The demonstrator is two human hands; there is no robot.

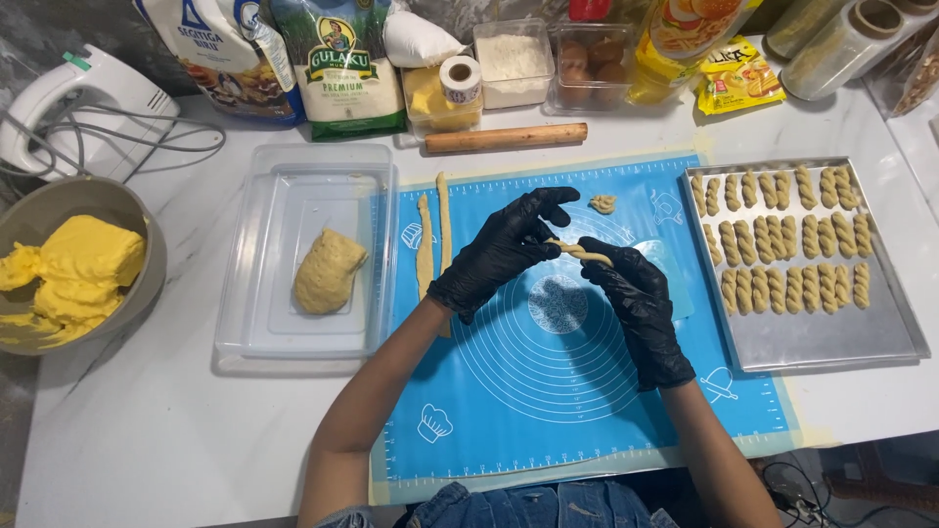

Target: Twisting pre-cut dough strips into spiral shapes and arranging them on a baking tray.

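Both gloved hands pinch one twisted dough rope (581,251) above the blue mat (548,411): the left hand (504,252) has its grip closed on one end, the right hand (636,293) closed on the other. The rope is short, pale, spiralled, held just off the mat's middle. Bare mat lies open toward the near edge. Two long dough strips (434,235) lie at the mat's left edge; the baking tray (822,337) of twists sits just right, its front part bare, on the desk (147,420)
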